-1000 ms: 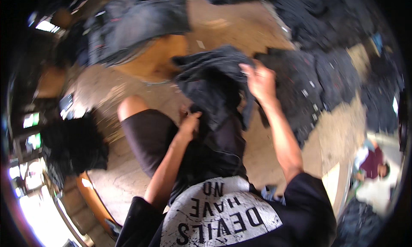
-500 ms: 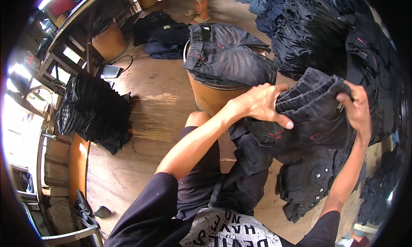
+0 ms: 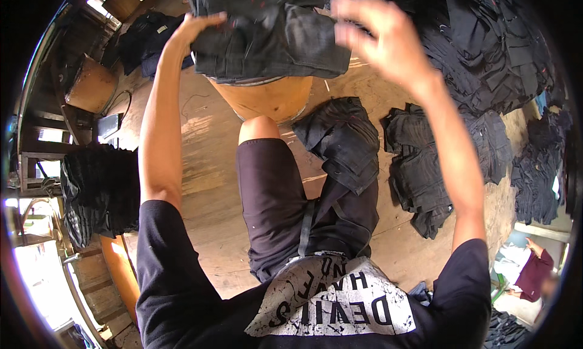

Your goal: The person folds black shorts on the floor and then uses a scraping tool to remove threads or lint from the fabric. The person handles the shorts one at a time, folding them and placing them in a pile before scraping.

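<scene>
Black denim pants point(image 3: 261, 51) lie over the top of an orange-brown drum point(image 3: 261, 100) in front of my knees. At their left edge is my left hand point(image 3: 193, 33), its thumb stretched over the cloth and its other fingers mostly hidden. Beside their right edge, my right hand point(image 3: 382, 42) is blurred, fingers apart and holding nothing. The far part of the pants is smeared by motion. Another dark garment point(image 3: 343, 142) lies crumpled over my right thigh and knee.
Dark garments lie in stacks on the wooden floor to my right point(image 3: 419, 161) and left point(image 3: 100, 194). A large heap point(image 3: 480, 45) rises at the far right. A second drum point(image 3: 91, 85) stands far left. Another person point(image 3: 534, 273) is at the lower right edge.
The pants held in both hands have moved left onto the drum, over the pair lying there. My right hand has let go and opened. The whole view has shifted.
</scene>
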Demonstrator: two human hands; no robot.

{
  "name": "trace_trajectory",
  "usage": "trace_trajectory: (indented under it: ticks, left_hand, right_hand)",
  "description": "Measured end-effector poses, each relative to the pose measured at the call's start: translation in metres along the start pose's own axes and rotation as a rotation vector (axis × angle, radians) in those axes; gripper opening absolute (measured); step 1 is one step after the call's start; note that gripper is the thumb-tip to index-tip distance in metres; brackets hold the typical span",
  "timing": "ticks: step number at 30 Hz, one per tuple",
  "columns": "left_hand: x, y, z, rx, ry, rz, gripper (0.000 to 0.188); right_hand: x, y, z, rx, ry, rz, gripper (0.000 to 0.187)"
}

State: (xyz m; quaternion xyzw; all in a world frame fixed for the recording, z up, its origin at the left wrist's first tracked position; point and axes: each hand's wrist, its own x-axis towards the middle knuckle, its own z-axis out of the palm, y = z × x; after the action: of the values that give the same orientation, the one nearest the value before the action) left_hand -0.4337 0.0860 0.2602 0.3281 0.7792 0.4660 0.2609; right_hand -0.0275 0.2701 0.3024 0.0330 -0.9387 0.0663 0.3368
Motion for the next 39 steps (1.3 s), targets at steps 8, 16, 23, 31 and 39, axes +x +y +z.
trace_trajectory:
  ticks: [8, 16, 23, 31, 39]
  left_hand:
    - [0.033, -0.059, 0.005, 0.154, 0.33, 0.13, 0.146]
    - [-0.05, -0.019, 0.009, 0.631, 0.394, 0.575, 0.077]
    - [-0.186, 0.004, 0.13, 0.46, 0.168, 0.976, 0.026]
    - [-0.186, -0.034, 0.222, -0.271, -0.336, 0.116, 0.08]
    - [-0.171, -0.044, 0.308, -0.77, -0.284, 0.414, 0.13]
  right_hand:
    - [-0.332, -0.023, 0.145, 0.412, 0.041, 1.926, 0.117]
    - [-0.403, 0.017, 0.233, 0.862, 0.206, 2.205, 0.102]
    - [-0.325, 0.042, 0.171, 0.319, 0.414, 1.464, 0.041]
    - [-0.204, -0.008, -0.048, 0.395, 0.152, 0.709, 0.032]
    - [-0.141, -0.037, -0.216, 0.606, 0.102, 0.464, 0.041]
